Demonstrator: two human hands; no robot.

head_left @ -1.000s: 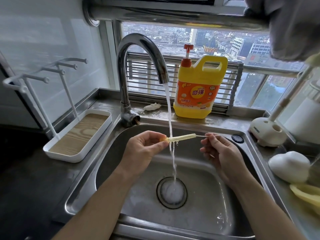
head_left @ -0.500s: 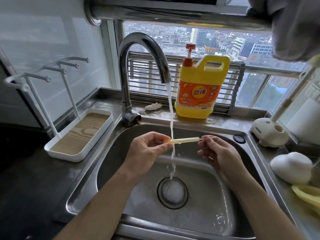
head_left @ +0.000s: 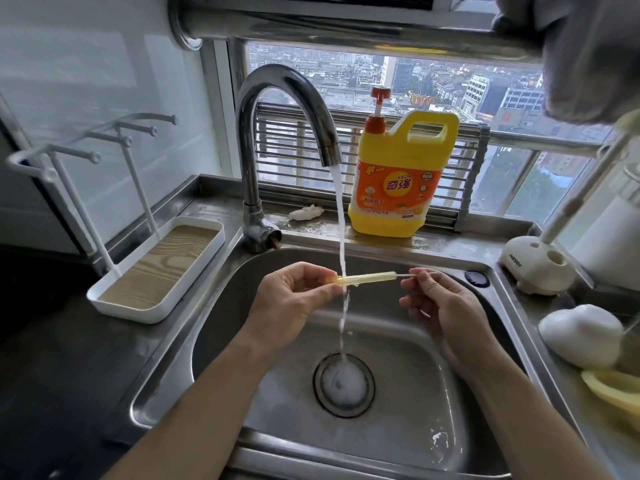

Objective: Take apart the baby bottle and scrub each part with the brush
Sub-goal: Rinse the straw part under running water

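At the centre of the frame, over the sink [head_left: 214, 327], the left hand [head_left: 287, 303] pinches one end of a yellow straw [head_left: 369, 278] under the tap's stream [head_left: 341, 233], while the right hand [head_left: 446, 306] pinches a thin wire brush [head_left: 412, 274] entering its other end.

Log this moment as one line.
left hand pinches straw | right hand holds thin brush in straw | tap water runs over straw
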